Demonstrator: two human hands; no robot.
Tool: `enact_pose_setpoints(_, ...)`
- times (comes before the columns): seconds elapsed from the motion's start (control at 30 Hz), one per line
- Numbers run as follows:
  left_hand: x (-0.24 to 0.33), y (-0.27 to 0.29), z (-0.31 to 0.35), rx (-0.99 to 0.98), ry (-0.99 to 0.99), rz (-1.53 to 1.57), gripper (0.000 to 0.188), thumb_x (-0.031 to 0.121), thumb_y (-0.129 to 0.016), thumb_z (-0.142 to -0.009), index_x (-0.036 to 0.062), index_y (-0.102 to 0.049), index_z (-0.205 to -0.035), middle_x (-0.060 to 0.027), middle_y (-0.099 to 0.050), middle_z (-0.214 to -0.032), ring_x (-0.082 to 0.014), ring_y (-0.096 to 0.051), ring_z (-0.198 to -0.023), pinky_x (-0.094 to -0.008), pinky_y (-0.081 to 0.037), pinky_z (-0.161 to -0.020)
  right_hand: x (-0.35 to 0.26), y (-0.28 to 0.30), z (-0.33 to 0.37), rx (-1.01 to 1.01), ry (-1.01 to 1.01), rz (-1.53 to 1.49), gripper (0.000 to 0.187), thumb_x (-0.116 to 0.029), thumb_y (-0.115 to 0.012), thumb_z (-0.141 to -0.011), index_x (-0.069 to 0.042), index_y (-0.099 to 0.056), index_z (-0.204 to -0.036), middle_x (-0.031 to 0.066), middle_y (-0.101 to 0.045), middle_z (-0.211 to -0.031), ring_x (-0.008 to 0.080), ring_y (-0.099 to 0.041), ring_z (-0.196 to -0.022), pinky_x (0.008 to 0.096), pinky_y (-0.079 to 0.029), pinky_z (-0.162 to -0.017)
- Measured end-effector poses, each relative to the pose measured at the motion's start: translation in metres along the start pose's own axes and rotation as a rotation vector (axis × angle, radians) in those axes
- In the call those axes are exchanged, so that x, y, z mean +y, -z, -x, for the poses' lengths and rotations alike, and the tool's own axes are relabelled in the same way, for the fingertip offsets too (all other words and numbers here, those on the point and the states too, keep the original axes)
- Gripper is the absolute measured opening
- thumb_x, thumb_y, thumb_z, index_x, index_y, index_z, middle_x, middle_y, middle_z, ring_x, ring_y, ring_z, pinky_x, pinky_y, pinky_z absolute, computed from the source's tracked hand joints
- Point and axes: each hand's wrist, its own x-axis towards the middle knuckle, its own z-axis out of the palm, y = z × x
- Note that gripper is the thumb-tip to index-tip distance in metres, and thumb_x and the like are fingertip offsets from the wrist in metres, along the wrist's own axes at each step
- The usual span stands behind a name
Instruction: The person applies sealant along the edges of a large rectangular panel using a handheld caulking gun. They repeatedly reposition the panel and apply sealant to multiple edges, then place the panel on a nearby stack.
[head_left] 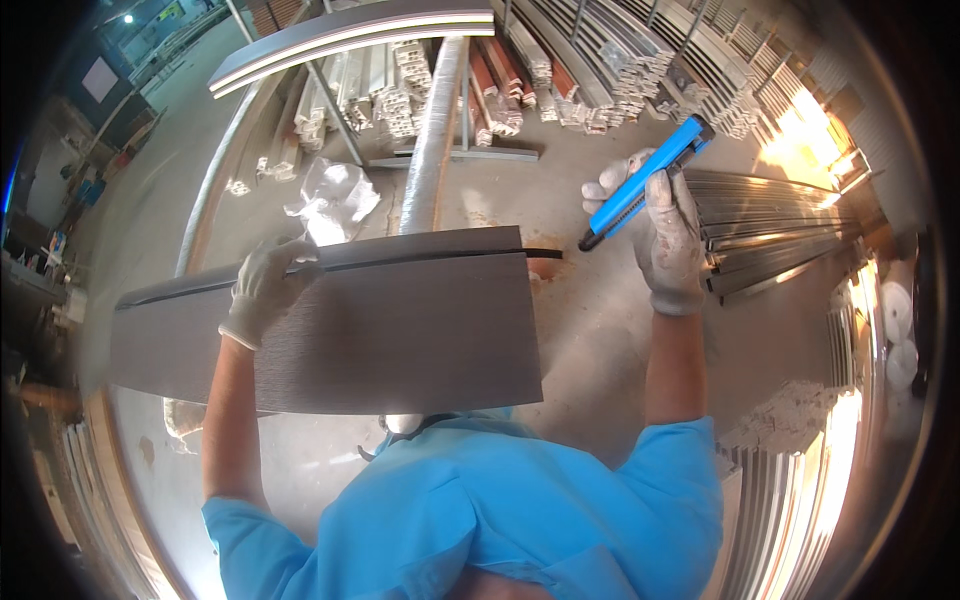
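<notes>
My right hand point(668, 245), in a whitish work glove, is closed around a blue utility knife point(645, 180) with black ends. It is raised to the right of a long dark grey board point(420, 335), apart from it. A thin black strip point(440, 258) runs along the board's groove, its loose end sticking out past the right edge. My left hand point(268, 290), gloved too, lies over the groove on the left part of the board. Its fingertips are pressed together at the strip.
Another long panel point(350, 45) lies across the far end of wrapped support rails point(435, 140). Crumpled white plastic point(335, 200) is on the floor behind the board. Stacked profiles point(620, 60) fill the far side, and metal lengths point(770, 225) lie to the right.
</notes>
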Motion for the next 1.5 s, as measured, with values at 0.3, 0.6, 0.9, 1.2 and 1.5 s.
enact_pose_setpoints(0.3, -0.029, 0.001, -0.007, -0.182, -0.013, 0.026, 0.029, 0.018, -0.082, -0.079, 0.0043, -0.070, -0.102, -0.0127, -0.067, -0.096, -0.0309, -0.063, -0.095, -0.0430, -0.048, -0.085, 0.025, 0.001, -0.018, -0.098, -0.114, 0.078, 0.037, -0.028, -0.047, -0.107, -0.001, -0.047, -0.133, 0.0097, -0.060, -0.096, 0.0227, -0.065, -0.089, 0.0370, -0.054, -0.083)
enact_pose_setpoints(0.6, -0.031, 0.000, -0.027, -0.300, 0.047, 0.042, 0.016, 0.010, -0.071, -0.086, 0.0003, -0.065, -0.097, -0.0140, -0.064, -0.089, -0.0282, -0.061, -0.084, -0.0397, -0.048, -0.079, 0.033, -0.003, -0.030, -0.174, -0.275, 0.065, 0.048, -0.037, -0.049, -0.106, -0.002, -0.047, -0.139, 0.0056, -0.060, -0.100, 0.0149, -0.062, -0.090, 0.0316, -0.052, -0.080)
enact_pose_setpoints(0.9, -0.038, 0.003, -0.022, -0.246, 0.035, 0.297, 0.015, 0.006, -0.073, -0.084, -0.0007, -0.064, -0.094, -0.0071, -0.058, -0.081, -0.0174, -0.054, -0.074, -0.0339, -0.046, -0.069, 0.051, 0.007, -0.057, -0.519, -0.305, 0.519, 0.040, -0.042, -0.054, -0.104, -0.007, -0.055, -0.122, 0.0060, -0.062, -0.079, 0.0150, -0.062, -0.070, 0.0296, -0.049, -0.064)
enact_pose_setpoints(1.2, -0.034, -0.017, -0.023, -0.121, 0.042, 0.379, 0.008, 0.006, -0.068, -0.079, -0.0006, -0.064, -0.078, -0.0044, -0.054, -0.063, -0.0132, -0.048, -0.061, -0.0303, -0.040, -0.060, 0.055, 0.005, -0.063, -0.926, -0.141, 1.275, 0.035, -0.048, -0.061, -0.096, -0.014, -0.070, -0.099, 0.0116, -0.064, -0.069, 0.0315, -0.065, -0.067, 0.0454, -0.049, -0.065)
enact_pose_setpoints(1.5, -0.033, -0.015, -0.028, -0.161, -0.019, 0.367, 0.005, 0.000, -0.062, -0.077, -0.0020, -0.063, -0.073, -0.0119, -0.058, -0.059, -0.0207, -0.056, -0.053, -0.0328, -0.044, -0.055, 0.080, -0.069, -0.082, -1.155, -0.147, 1.277, 0.043, -0.050, -0.055, -0.098, -0.012, -0.069, -0.085, 0.0107, -0.065, -0.068, 0.0300, -0.067, -0.067, 0.0456, -0.052, -0.062)
